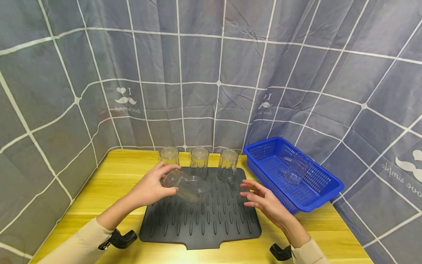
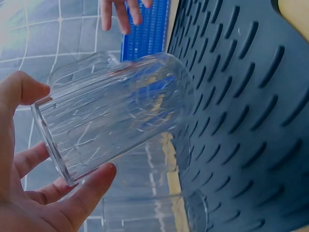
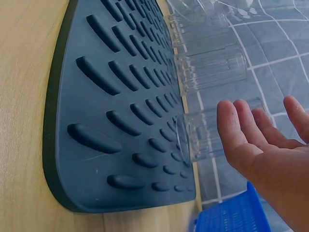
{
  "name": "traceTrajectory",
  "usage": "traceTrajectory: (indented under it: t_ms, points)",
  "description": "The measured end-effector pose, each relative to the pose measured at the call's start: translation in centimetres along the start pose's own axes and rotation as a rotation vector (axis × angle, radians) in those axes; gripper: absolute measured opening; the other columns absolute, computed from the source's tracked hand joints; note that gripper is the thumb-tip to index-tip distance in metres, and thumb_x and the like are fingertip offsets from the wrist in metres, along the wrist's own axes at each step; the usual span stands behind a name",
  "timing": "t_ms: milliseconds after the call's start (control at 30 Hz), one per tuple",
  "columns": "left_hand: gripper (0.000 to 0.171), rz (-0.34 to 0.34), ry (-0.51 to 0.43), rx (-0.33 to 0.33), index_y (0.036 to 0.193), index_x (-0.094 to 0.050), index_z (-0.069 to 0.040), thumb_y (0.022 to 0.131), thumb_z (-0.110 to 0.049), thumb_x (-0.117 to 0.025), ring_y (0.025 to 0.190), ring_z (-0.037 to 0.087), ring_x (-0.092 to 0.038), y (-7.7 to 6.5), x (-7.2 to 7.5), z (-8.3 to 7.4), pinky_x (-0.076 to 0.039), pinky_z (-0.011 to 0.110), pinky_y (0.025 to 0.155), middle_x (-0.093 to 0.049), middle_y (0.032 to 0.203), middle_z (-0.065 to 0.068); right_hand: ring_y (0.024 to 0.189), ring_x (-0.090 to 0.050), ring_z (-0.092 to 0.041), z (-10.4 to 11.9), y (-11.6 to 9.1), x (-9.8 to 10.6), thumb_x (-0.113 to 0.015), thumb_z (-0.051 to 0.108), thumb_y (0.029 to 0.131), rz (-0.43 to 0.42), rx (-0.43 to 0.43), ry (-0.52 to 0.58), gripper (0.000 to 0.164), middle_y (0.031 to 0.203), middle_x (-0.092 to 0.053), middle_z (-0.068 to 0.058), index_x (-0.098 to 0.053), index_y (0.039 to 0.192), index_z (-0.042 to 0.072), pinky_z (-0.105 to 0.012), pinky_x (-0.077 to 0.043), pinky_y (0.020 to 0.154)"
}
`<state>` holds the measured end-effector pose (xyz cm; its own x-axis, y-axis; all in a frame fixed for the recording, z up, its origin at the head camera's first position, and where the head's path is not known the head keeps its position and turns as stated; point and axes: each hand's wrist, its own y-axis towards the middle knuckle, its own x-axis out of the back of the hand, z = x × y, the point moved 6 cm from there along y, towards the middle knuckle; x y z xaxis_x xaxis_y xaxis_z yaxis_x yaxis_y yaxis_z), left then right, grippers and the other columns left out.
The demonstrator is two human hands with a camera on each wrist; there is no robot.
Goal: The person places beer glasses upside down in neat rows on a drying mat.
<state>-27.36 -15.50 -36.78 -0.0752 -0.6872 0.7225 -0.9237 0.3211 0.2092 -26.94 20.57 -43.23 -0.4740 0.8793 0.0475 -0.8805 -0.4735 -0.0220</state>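
Note:
My left hand point(image 1: 153, 185) grips a clear glass mug point(image 2: 116, 111) around one end, thumb on one side and fingers on the other. The mug is tilted above the dark ridged drying mat point(image 1: 211, 220), its other end pointing down to the right. My right hand point(image 1: 263, 201) is held over the mat's right side, fingers spread and loosely bent, with nothing in it. Along the mat's back edge stand three more clear mugs: a left mug point(image 1: 169, 154), a middle mug point(image 1: 199, 159) and a right mug point(image 1: 227, 165).
A blue perforated basket point(image 1: 267, 183) stands on the right of the yellow wooden table point(image 1: 108, 179), with another clear mug point(image 1: 296, 170) inside. Behind and at both sides hangs a grey curtain point(image 1: 197, 58) with white grid lines.

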Motion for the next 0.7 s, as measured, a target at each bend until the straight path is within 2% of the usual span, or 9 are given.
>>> traceTrajectory:
  t_ms: [167, 300, 433, 700]
  points:
    - [0.061, 0.016, 0.064, 0.015, 0.138, -0.059, -0.029, 0.080, -0.028, -0.078, 0.069, 0.015, -0.052, -0.1, 0.7, 0.3, -0.046, 0.031, 0.061, -0.053, 0.121, 0.001, 0.132, -0.053, -0.022, -0.2, 0.0, 0.0, -0.051, 0.012, 0.105, -0.001, -0.004, -0.004, 0.056, 0.155, -0.033, -0.021, -0.031, 0.157, 0.008, -0.039, -0.053, 0.100]
    - [0.062, 0.019, 0.108, 0.020, 0.138, -0.060, -0.028, 0.079, -0.029, -0.078, 0.068, 0.015, -0.049, 0.0, 1.1, 0.6, -0.043, 0.032, 0.059, -0.053, 0.113, 0.001, 0.137, -0.046, -0.034, -0.4, 0.2, 0.1, -0.052, 0.012, 0.105, -0.013, -0.010, -0.013, 0.056, 0.156, -0.032, -0.022, -0.031, 0.157, 0.007, -0.038, -0.053, 0.100]
    - [0.063, 0.016, 0.134, 0.029, 0.139, -0.060, -0.024, 0.078, -0.030, -0.078, 0.069, 0.014, -0.049, 0.1, 1.7, 1.0, -0.041, 0.032, 0.058, -0.053, 0.113, 0.003, 0.142, -0.037, -0.044, -0.8, 0.3, 0.1, -0.053, 0.013, 0.105, -0.036, -0.038, -0.033, 0.056, 0.156, -0.032, -0.025, -0.032, 0.156, 0.006, -0.040, -0.051, 0.102]
    - [0.063, 0.013, 0.184, 0.036, 0.139, -0.061, -0.026, 0.078, -0.032, -0.077, 0.072, 0.013, -0.051, 0.3, 2.5, 1.7, -0.041, 0.032, 0.060, -0.054, 0.112, 0.004, 0.145, -0.032, -0.046, -1.5, 0.4, 0.3, -0.057, 0.020, 0.103, -0.052, -0.082, -0.051, 0.059, 0.158, -0.030, -0.029, -0.034, 0.155, 0.005, -0.048, -0.047, 0.107]
